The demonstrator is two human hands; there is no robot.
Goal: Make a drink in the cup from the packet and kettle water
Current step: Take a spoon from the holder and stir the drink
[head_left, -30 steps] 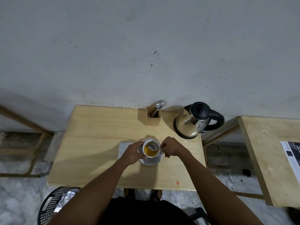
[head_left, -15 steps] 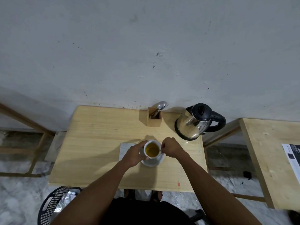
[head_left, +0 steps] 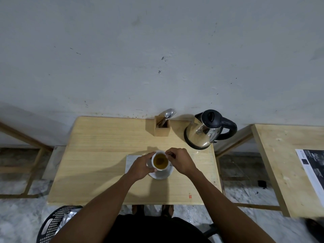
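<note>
A white cup [head_left: 159, 161] of yellow-brown drink stands on a white saucer [head_left: 162, 175] near the middle of the wooden table [head_left: 98, 155]. My left hand [head_left: 140, 166] wraps the cup's left side. My right hand [head_left: 181, 161] is at the cup's right rim with its fingers pinched together; only a pale sliver of the spoon shows at the fingertips. The steel kettle [head_left: 205, 132] with a black lid and handle stands at the table's back right corner. A flat grey-white rectangle [head_left: 131, 160] lies partly under my left hand.
A wooden holder [head_left: 162, 128] with spoons stands at the back edge, left of the kettle. A second wooden table [head_left: 284, 163] with a printed sheet [head_left: 313, 171] is on the right. A black mesh basket [head_left: 52, 223] holding something silvery sits on the floor at lower left.
The spoon bowl that showed inside the cup a second ago is out of sight. My right hand has shifted to the cup's right rim. The drink looks darker in the centre.
</note>
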